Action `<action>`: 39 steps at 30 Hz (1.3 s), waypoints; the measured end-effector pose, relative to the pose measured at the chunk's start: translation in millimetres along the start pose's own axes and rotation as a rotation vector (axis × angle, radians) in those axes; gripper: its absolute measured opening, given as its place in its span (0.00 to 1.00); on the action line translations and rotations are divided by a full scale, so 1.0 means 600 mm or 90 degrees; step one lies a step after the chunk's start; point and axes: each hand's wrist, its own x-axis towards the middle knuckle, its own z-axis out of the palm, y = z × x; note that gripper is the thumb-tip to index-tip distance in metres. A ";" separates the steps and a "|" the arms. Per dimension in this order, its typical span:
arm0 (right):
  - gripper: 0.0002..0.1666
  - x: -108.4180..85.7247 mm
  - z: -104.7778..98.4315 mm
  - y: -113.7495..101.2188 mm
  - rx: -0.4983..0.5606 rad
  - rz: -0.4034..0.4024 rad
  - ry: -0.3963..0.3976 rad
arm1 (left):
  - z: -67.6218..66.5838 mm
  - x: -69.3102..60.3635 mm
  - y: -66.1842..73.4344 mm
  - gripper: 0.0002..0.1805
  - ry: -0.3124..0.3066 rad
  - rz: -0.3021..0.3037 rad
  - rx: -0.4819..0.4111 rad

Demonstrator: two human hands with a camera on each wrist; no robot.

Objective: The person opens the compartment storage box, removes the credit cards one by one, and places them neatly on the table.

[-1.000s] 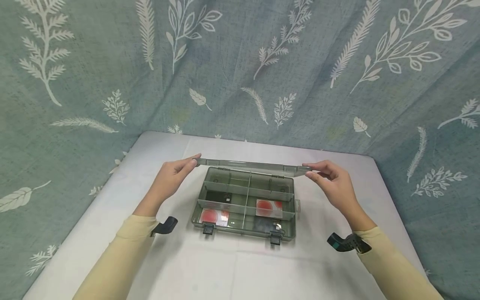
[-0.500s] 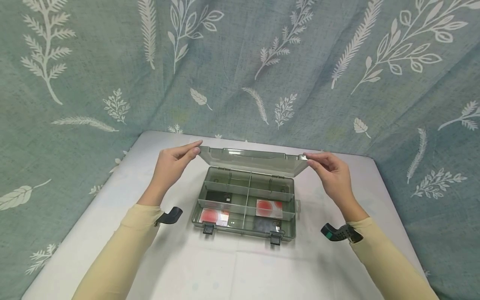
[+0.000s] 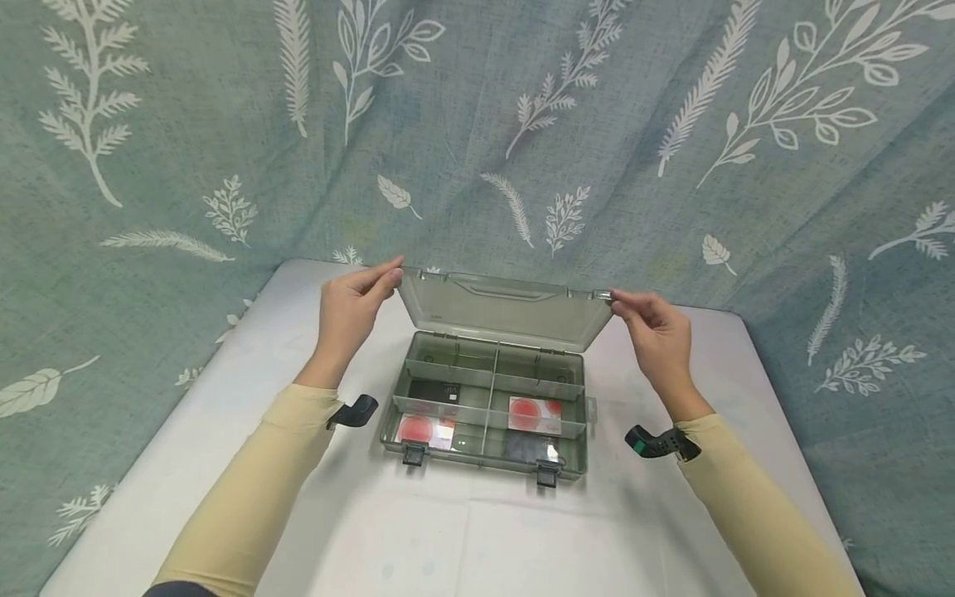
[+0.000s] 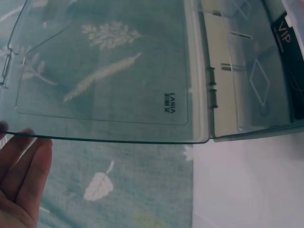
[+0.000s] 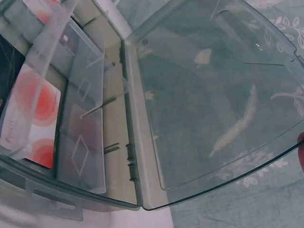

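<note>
A grey-green see-through plastic compartment box (image 3: 477, 463) stands on the table, its hinged lid (image 3: 511, 313) raised and leaning back. My left hand (image 3: 349, 315) pinches the lid's upper left corner between thumb and fingers. At the opposite corner, my right hand (image 3: 658, 338) grips the lid's edge. In the middle row lie a black VIP card (image 3: 431, 391) at left and a red-and-white card (image 3: 533, 414) at right. The front row holds another red-and-white card (image 3: 416, 429) at left and a dark card (image 3: 526, 448) at right. In the right wrist view, only a fingertip (image 5: 301, 154) shows.
Two black latches hang at the box's front, one left (image 3: 414, 453) and one right (image 3: 547, 475). A clear handle (image 3: 592, 410) juts from its right side. White cloth covers the table (image 3: 418, 539). A leaf-patterned curtain (image 3: 462, 124) encloses the back and sides.
Both hands have lifted the lid up and back, from nearly edge-on to showing its inner face. The box and its cards have stayed in place.
</note>
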 end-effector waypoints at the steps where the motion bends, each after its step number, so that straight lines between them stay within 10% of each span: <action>1: 0.10 0.002 0.003 0.003 0.001 -0.002 0.007 | 0.002 0.001 -0.002 0.17 0.004 0.001 0.003; 7: 0.09 0.012 0.016 0.011 0.021 -0.001 0.038 | 0.009 0.002 -0.009 0.21 -0.028 0.015 0.011; 16: 0.15 0.019 0.028 0.032 0.063 0.028 0.036 | 0.018 -0.001 -0.022 0.39 -0.175 0.008 -0.011; 24: 0.33 0.010 0.037 0.016 -0.005 0.045 -0.010 | 0.035 -0.002 -0.047 0.45 -0.249 -0.041 -0.019; 39: 0.45 -0.026 0.054 0.111 -0.017 0.125 -0.115 | 0.058 -0.010 -0.099 0.45 -0.321 -0.140 -0.084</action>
